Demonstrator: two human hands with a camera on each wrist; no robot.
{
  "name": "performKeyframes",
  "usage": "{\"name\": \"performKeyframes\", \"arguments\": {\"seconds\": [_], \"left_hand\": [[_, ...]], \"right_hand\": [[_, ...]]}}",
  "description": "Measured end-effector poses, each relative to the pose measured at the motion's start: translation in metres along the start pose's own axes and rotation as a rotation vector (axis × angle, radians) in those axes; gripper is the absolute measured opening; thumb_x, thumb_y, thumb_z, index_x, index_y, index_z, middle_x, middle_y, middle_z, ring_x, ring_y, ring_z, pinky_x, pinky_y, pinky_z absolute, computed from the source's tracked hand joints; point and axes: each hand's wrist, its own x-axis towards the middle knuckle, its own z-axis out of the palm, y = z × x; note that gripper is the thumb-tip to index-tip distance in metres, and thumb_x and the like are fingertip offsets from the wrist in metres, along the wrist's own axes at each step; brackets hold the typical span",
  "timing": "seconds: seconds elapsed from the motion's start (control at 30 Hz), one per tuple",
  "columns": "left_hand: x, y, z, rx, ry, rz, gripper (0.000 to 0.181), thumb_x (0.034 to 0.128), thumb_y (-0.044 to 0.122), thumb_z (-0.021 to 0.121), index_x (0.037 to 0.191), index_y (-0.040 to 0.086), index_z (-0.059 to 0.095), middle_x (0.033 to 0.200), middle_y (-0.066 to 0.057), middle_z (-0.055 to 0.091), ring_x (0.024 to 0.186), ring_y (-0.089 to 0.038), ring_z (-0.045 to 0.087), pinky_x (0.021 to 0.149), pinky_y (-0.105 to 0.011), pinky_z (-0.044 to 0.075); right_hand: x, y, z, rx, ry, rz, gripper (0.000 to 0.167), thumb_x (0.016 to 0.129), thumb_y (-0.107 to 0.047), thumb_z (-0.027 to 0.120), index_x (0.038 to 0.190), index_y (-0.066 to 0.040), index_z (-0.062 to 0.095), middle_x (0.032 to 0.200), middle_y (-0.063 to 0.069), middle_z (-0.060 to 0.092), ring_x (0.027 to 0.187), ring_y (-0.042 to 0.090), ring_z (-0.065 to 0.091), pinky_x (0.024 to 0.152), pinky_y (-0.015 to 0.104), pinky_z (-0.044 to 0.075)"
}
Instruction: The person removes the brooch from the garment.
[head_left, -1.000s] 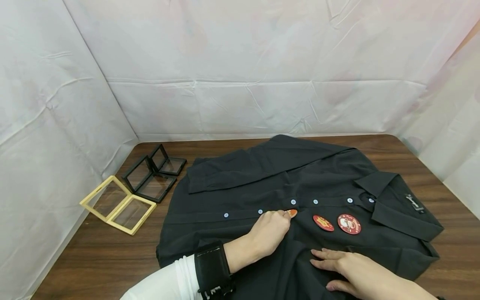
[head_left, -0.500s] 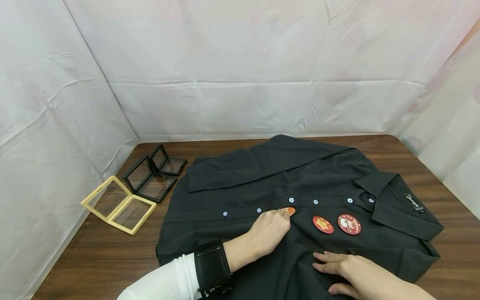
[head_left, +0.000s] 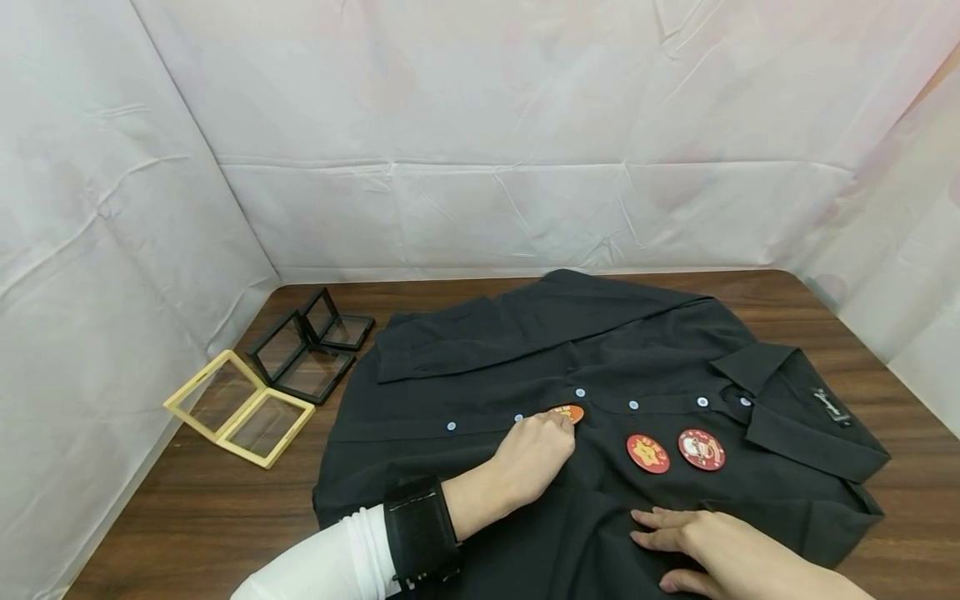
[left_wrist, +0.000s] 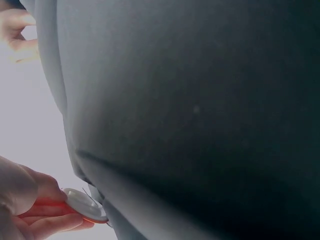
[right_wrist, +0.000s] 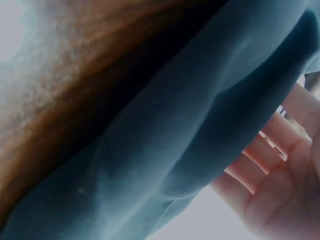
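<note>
A black button-up shirt (head_left: 480, 358) lies spread on the table. My left hand (head_left: 531, 457) pinches an orange button badge (head_left: 568, 413) beside the row of shirt buttons. From the left wrist view, the pale back of that badge (left_wrist: 86, 205) faces the cloth, and a thin pin stands out from it against the fabric; whether the pin passes through is unclear. Two red badges, one with a yellow star (head_left: 648, 454) and one with a white figure (head_left: 702, 450), sit on the shirt to the right. My right hand (head_left: 712, 546) rests on the shirt below them, fingers extended.
At the left of the wooden table (head_left: 180, 500) stand a yellow-framed clear case (head_left: 240, 408), unfolded, and two black-framed ones (head_left: 302, 354). A small bone-shaped pin (head_left: 831, 407) is near the collar. White sheets (head_left: 480, 167) hang around the table.
My left hand has shifted slightly left with the orange badge, drawing the nearby cloth and button along. The right hand has slid a little to the right.
</note>
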Motion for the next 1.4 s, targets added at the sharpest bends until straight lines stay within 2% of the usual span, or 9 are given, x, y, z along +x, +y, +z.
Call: {"name": "performKeyframes", "arguments": {"seconds": [0.23, 0.47, 0.63, 0.83, 0.97, 1.13, 1.27, 1.4], "left_hand": [[-0.003, -0.006, -0.006, -0.031, 0.003, -0.049, 0.006, 0.0733, 0.005, 0.069, 0.078, 0.006, 0.066, 0.068, -0.003, 0.057, 0.058, -0.01, 0.057, 0.051, -0.016, 0.046], [-0.007, -0.015, -0.013, -0.12, 0.065, -0.109, 0.007, 0.0726, 0.0, 0.068, 0.077, 0.005, 0.065, 0.072, -0.004, 0.061, 0.061, -0.011, 0.059, 0.054, -0.018, 0.048], [-0.011, -0.02, -0.016, -0.185, 0.12, -0.148, 0.004, 0.074, 0.002, 0.067, 0.075, 0.003, 0.064, 0.072, -0.003, 0.061, 0.058, -0.011, 0.058, 0.052, -0.018, 0.047], [-0.014, -0.025, -0.017, -0.272, 0.227, -0.202, 0.003, 0.0758, 0.002, 0.065, 0.074, 0.004, 0.063, 0.065, -0.002, 0.059, 0.052, -0.011, 0.057, 0.047, -0.019, 0.046], [-0.016, -0.029, -0.022, -0.347, 0.258, -0.245, 0.004, 0.0782, 0.002, 0.063, 0.081, 0.002, 0.065, 0.071, -0.004, 0.062, 0.059, -0.012, 0.061, 0.052, -0.02, 0.048], [-0.017, -0.033, -0.028, -0.466, 0.286, -0.291, 0.01, 0.0776, 0.0, 0.064, 0.087, -0.001, 0.066, 0.081, -0.008, 0.065, 0.07, -0.017, 0.064, 0.058, -0.023, 0.05], [-0.016, -0.035, -0.031, -0.544, 0.34, -0.323, 0.012, 0.0778, -0.003, 0.062, 0.09, -0.003, 0.066, 0.083, -0.01, 0.065, 0.071, -0.017, 0.064, 0.058, -0.023, 0.05], [-0.015, -0.037, -0.035, -0.606, 0.408, -0.348, 0.012, 0.0778, -0.004, 0.062, 0.089, -0.004, 0.066, 0.081, -0.01, 0.066, 0.07, -0.016, 0.064, 0.059, -0.021, 0.05]], "right_hand": [[0.004, -0.002, -0.004, 0.022, -0.034, 0.04, 0.042, 0.083, -0.04, 0.055, 0.111, -0.009, 0.063, 0.113, 0.005, 0.059, 0.104, 0.014, 0.054, 0.071, 0.029, 0.049], [0.01, -0.003, -0.013, 0.096, -0.114, 0.124, 0.046, 0.083, -0.045, 0.053, 0.113, -0.011, 0.062, 0.112, 0.0, 0.059, 0.103, 0.013, 0.054, 0.072, 0.029, 0.048], [0.017, -0.007, -0.02, 0.083, -0.11, 0.197, 0.049, 0.082, -0.049, 0.051, 0.113, -0.013, 0.061, 0.111, -0.005, 0.059, 0.102, 0.011, 0.054, 0.074, 0.031, 0.048], [0.023, -0.012, -0.029, -0.017, 0.006, 0.214, 0.046, 0.081, -0.048, 0.054, 0.109, -0.013, 0.063, 0.108, -0.002, 0.06, 0.099, 0.011, 0.056, 0.075, 0.032, 0.048], [0.03, -0.014, -0.035, -0.04, 0.09, 0.236, 0.042, 0.08, -0.042, 0.06, 0.108, -0.01, 0.063, 0.107, -0.004, 0.061, 0.098, 0.01, 0.056, 0.076, 0.032, 0.047], [0.04, -0.016, -0.042, -0.099, 0.25, 0.215, 0.039, 0.076, -0.032, 0.067, 0.105, -0.006, 0.064, 0.104, -0.003, 0.062, 0.093, 0.009, 0.058, 0.074, 0.031, 0.048], [0.048, -0.016, -0.049, -0.097, 0.36, 0.208, 0.038, 0.075, -0.03, 0.069, 0.104, -0.007, 0.064, 0.102, -0.002, 0.063, 0.091, 0.01, 0.059, 0.073, 0.031, 0.048], [0.056, -0.018, -0.057, -0.062, 0.415, 0.235, 0.038, 0.076, -0.03, 0.068, 0.107, -0.007, 0.063, 0.101, -0.003, 0.063, 0.091, 0.009, 0.058, 0.073, 0.032, 0.048]]}}
